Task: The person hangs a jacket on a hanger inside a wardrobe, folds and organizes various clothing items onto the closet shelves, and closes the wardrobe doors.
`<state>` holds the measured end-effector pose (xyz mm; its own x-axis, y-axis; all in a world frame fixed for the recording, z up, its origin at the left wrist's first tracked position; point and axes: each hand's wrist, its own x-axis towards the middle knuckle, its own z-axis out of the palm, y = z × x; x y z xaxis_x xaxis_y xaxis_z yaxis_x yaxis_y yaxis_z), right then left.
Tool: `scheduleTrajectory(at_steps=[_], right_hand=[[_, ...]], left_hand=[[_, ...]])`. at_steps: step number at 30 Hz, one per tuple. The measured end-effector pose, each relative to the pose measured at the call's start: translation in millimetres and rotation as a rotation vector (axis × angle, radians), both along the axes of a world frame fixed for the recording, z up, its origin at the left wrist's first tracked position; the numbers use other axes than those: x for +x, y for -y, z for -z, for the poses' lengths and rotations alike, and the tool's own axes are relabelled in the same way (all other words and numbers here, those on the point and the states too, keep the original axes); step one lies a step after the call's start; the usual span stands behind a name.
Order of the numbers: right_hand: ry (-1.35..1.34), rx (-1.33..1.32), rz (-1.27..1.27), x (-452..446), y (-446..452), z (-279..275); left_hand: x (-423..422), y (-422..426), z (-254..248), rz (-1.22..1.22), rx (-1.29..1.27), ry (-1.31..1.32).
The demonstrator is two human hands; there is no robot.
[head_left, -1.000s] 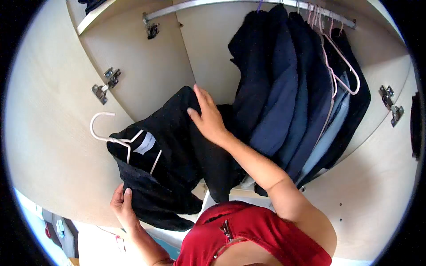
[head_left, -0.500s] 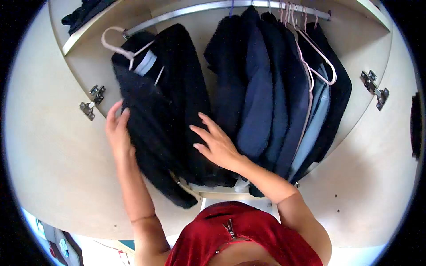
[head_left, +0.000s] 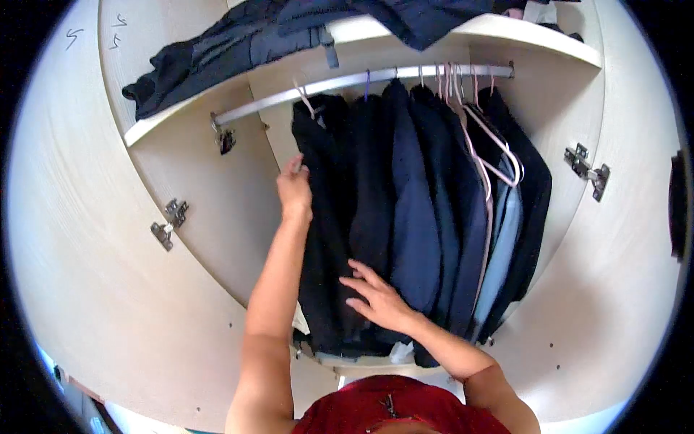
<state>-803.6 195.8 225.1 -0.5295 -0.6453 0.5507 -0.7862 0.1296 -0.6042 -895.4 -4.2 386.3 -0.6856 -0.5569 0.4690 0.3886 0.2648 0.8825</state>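
Note:
A black garment [head_left: 324, 217] hangs from the metal rail [head_left: 267, 103] on a pale pink hanger [head_left: 305, 100], at the left end of the row of clothes. At its upper left edge is my left hand [head_left: 295, 189], its fingers bent round the cloth edge and partly hidden. Lower down, my right hand [head_left: 379, 298] rests against the front of the dark clothes with its fingers spread. Directly right of the black garment hang a dark garment on a purple hook and a navy one [head_left: 413, 217].
Dark clothes [head_left: 253, 36] lie on the shelf [head_left: 506, 27] above the rail, partly over its edge. Pink hangers [head_left: 499, 155] and a light blue garment [head_left: 500, 253] hang at the right. Door hinges [head_left: 170, 224] stick out at both sides.
The black garment has gone up and to the right, from in front of the wardrobe onto the rail. Both hands moved with it, and the view has tilted up to show the shelf.

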Motion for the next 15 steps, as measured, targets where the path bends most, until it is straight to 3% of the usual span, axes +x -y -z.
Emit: scheduleTrajectory(at_steps=[4,8,11,14,15], right_hand=[[0.015,0.007,-0.019,2,-3,2],[-0.119,-0.094,-0.028,12,-13,-8],[-0.467,-0.169,0.193,29,-29,-40],[-0.673,-0.223,0.548,29,-40,-39],[-0.668,-0.180,0.588,24,-42,-36]], left_hand=[[-19,-14,33,-0.267,-0.645,0.097],[10,-33,34,-0.296,-0.726,0.152],[17,-30,62,-0.245,-0.698,-0.011],[38,-31,83,-0.344,-0.893,-0.251],[40,-27,97,-0.312,-0.819,-0.154]])
